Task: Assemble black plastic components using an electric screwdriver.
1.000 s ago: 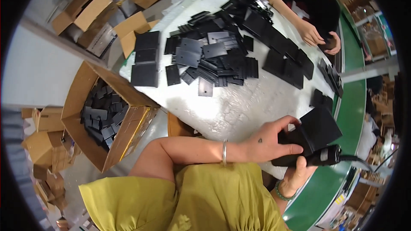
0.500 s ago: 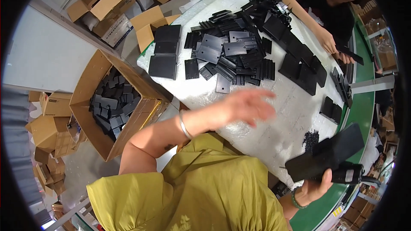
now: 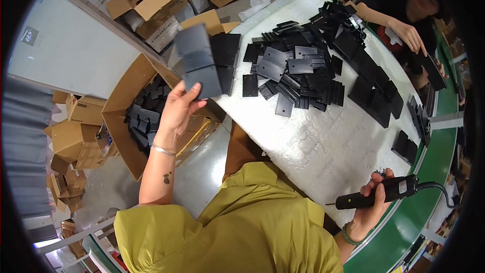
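My left hand (image 3: 178,110) is raised at the left, its thumb and fingers closed on the lower end of a black two-part plastic panel (image 3: 194,53). Behind that panel, a similar black panel pair (image 3: 227,50) lies at the table's left edge. At the lower right, my right hand (image 3: 375,207) is wrapped around a black electric screwdriver (image 3: 351,201), its thin bit pointing left and its cord trailing right. A heap of small black plates (image 3: 288,68) is piled on the white-topped table (image 3: 313,141).
An open carton (image 3: 118,106) of black parts stands on the floor beside the table. Across the table, a co-worker's hand (image 3: 411,35) handles a black panel (image 3: 432,71). Joined black panels (image 3: 371,98) lie along the right side, near the green edge (image 3: 444,126). More cartons (image 3: 146,0) stand behind.
My left hand has swung from mid-table to the far left and now holds a panel. The panel that was at my right hand is gone from there; the screwdriver stays. The view has shifted slightly.
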The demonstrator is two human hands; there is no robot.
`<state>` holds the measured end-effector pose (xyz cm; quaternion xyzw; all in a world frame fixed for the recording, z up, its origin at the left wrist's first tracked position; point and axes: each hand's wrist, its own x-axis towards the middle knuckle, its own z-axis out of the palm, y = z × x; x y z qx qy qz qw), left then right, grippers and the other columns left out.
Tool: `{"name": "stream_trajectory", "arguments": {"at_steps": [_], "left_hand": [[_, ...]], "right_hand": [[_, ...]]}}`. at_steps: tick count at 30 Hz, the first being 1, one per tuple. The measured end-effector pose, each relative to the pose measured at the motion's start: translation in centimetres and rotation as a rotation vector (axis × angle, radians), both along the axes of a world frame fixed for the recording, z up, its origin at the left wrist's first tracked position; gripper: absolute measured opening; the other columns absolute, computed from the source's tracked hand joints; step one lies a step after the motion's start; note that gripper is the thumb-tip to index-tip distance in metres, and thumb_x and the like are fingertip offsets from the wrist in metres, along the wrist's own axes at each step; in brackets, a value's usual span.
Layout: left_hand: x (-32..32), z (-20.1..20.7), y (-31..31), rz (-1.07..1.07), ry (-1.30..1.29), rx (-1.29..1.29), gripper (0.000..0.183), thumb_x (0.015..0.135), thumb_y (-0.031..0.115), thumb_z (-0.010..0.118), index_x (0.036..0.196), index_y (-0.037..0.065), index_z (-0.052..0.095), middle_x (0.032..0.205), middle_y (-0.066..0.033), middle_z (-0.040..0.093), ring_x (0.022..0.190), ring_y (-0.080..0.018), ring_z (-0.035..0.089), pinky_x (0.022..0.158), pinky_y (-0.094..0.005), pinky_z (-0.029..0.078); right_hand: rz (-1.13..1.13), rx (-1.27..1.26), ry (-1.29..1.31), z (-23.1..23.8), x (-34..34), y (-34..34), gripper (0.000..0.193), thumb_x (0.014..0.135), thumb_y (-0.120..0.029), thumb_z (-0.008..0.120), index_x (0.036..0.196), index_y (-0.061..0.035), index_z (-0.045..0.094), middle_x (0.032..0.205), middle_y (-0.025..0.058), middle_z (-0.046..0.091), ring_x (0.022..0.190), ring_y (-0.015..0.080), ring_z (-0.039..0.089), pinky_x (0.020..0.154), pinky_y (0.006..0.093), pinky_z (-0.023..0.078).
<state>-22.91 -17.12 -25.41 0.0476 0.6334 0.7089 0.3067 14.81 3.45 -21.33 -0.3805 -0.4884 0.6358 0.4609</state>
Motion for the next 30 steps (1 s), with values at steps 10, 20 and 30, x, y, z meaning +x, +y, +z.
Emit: {"name": "stream_trajectory", "arguments": {"at_steps": [10, 20, 30], "left_hand": [[-2.8, -3.2, -0.6, 0.085, -0.138, 0.118, 0.011, 0.083, 0.014, 0.066, 0.093, 0.010, 0.063, 0.089, 0.0023, 0.063, 0.071, -0.0080, 0.056, 0.062, -0.0189, 0.046], [-7.4, -2.0, -4.8, 0.302, -0.353, 0.536, 0.038, 0.089, 0.021, 0.056, 0.116, -0.004, 0.050, 0.121, -0.0170, 0.053, 0.114, -0.0330, 0.049, 0.097, -0.0438, 0.044], [17.7, 5.1, 26.2, -1.210, 0.682, 0.266, 0.030, 0.087, 0.018, 0.059, 0.114, 0.005, 0.058, 0.106, -0.0028, 0.061, 0.093, -0.0113, 0.058, 0.072, -0.0233, 0.047]], "right_hand": [[0.019, 0.017, 0.110, -0.3, 0.7, 0.4, 0.048, 0.084, -0.010, 0.058, 0.127, -0.0030, 0.039, 0.095, 0.0075, 0.057, 0.065, 0.0083, 0.046, 0.058, 0.0215, 0.038], [-0.226, 0.003, 0.033, 1.2, 2.5, 0.1, 0.041, 0.078, -0.001, 0.059, 0.117, -0.0023, 0.047, 0.087, 0.0056, 0.056, 0.066, 0.0081, 0.048, 0.054, 0.0196, 0.039], [-0.241, 0.010, 0.086, 2.1, 5.7, -2.6, 0.042, 0.073, 0.000, 0.063, 0.113, -0.0006, 0.049, 0.079, 0.0097, 0.063, 0.060, 0.0086, 0.053, 0.056, 0.0207, 0.042]]}}
